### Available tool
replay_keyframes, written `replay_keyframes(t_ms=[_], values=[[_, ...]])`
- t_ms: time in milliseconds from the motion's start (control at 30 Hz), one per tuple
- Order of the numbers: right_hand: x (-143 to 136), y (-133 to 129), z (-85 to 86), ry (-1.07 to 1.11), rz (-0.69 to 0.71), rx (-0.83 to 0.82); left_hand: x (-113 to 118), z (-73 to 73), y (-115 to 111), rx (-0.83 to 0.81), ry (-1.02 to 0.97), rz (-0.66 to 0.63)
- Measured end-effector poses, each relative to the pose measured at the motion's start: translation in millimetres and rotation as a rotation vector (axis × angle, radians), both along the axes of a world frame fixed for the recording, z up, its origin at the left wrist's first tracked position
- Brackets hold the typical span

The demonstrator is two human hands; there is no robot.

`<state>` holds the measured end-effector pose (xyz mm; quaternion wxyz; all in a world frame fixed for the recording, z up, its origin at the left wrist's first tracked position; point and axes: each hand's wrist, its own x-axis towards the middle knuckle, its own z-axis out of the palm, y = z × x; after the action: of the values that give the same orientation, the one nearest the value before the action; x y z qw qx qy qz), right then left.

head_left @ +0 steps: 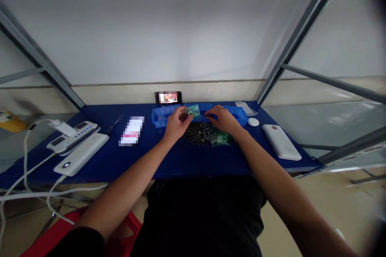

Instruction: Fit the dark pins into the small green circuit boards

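Note:
My left hand (178, 121) is closed on a small clear plastic bag with green printing (193, 111), held above the front of the blue bins. Just right of it, my right hand (222, 118) is closed, thumb and fingertips brought together near the bin edge; what they pinch, if anything, is too small to make out. Below both hands lies a pile of screws (197, 134) with long brass-coloured and grey pieces. More green-printed bags (220, 138) rest at the pile's right side, under my right wrist. Blue plastic bins (161, 117) stand in a row behind.
On the blue table (181, 164) a phone (132, 131) lies left, with a power strip (74, 137) and a white power bank (82, 154) with cables. Another phone (169, 97) leans at the back. A white round lid (253, 122) and second power bank (281, 142) are right.

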<state>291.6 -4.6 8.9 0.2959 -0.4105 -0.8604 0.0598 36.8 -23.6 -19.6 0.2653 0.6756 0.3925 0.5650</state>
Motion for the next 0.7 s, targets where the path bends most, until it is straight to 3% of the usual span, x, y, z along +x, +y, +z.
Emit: replay_keyframes(t_ms=[100,233,367,500,700], values=[[-0.8,-5.3,5.1,0.057,-0.003,-0.015,-0.2,0.1,0.4,-0.002,0.007,0.008],[-8.9,-17.1,15.7,0.306,-0.05,-0.036,0.2,3.0,0.5,-0.034,-0.021,0.001],[-18.5,-21.2,14.6,0.525,0.066,-0.24,2.8,6.5,-1.1,-0.053,-0.066,-0.096],[-23.4,-19.5,8.3,0.542,0.157,-0.419,6.2,9.9,-5.8,-0.023,-0.099,-0.164],[-24.7,-19.3,6.7,0.594,0.15,-0.459,6.6,15.2,-11.0,-0.026,-0.05,-0.221]])
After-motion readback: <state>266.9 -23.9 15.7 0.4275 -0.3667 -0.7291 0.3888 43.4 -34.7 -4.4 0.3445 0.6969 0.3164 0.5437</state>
